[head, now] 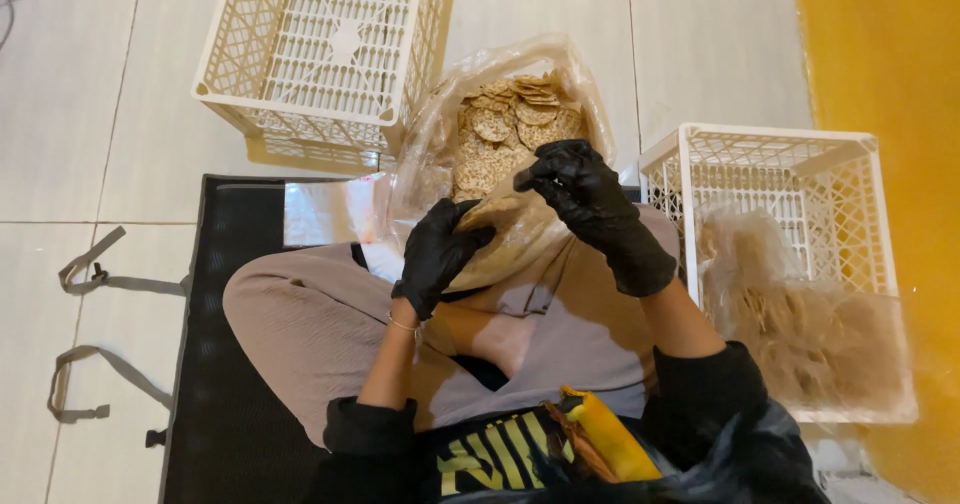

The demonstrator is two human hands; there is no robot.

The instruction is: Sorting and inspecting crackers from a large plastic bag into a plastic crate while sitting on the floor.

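Seated cross-legged on a black mat (215, 364), my gloved left hand (438, 254) grips a stack of thin round crackers (490, 211); my right hand (580, 189) pinches its top above the open cracker bag (500, 124). They look brittle, best held by the edges.

Open clear plastic bag (430, 154) of round seeded crackers (505, 129), propped on lap

Packed bags in the right crate (800, 164) blurred, far crate (300, 54) cut by top edge — left hand's (438, 254) fingertips hidden under crackers (515, 124).
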